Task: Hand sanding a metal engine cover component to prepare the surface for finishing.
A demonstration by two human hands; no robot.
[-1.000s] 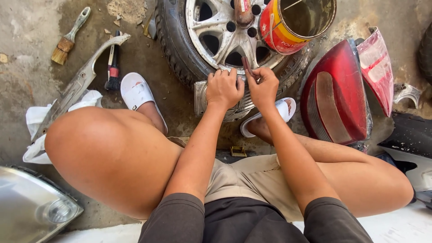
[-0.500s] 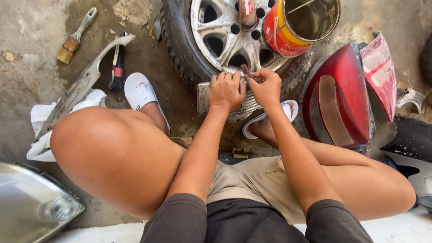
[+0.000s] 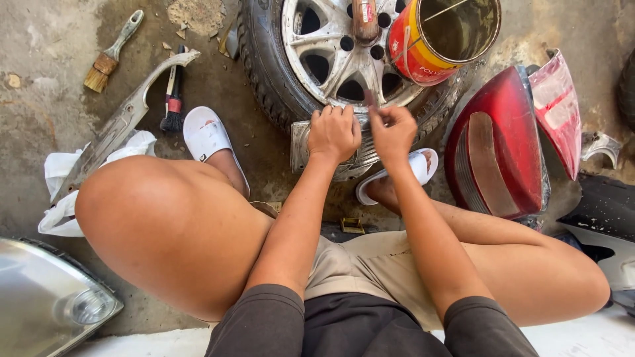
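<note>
A small silvery metal part [image 3: 301, 144] leans against a tyre with a silver alloy wheel [image 3: 331, 46] lying on the concrete floor. My left hand [image 3: 334, 132] is closed over the top of that part. Right beside it, my right hand [image 3: 393, 132] pinches a thin reddish tool [image 3: 368, 99] whose tip is blurred over the part's upper edge; I cannot tell what kind of tool it is. I squat with bare knees and white sandals [image 3: 206, 137] either side of the part.
A red and yellow paint tin [image 3: 436, 39] rests on the wheel. Red tail-light lenses [image 3: 509, 139] lie at the right. A paintbrush [image 3: 109, 56], a small black brush [image 3: 173, 99], a grey trim piece [image 3: 119, 125] on white cloth and a headlamp [image 3: 46, 304] lie at the left.
Both hands stay on the metal part. My right hand has shifted slightly with the thin tool, which now blurs. The view has drifted a little.
</note>
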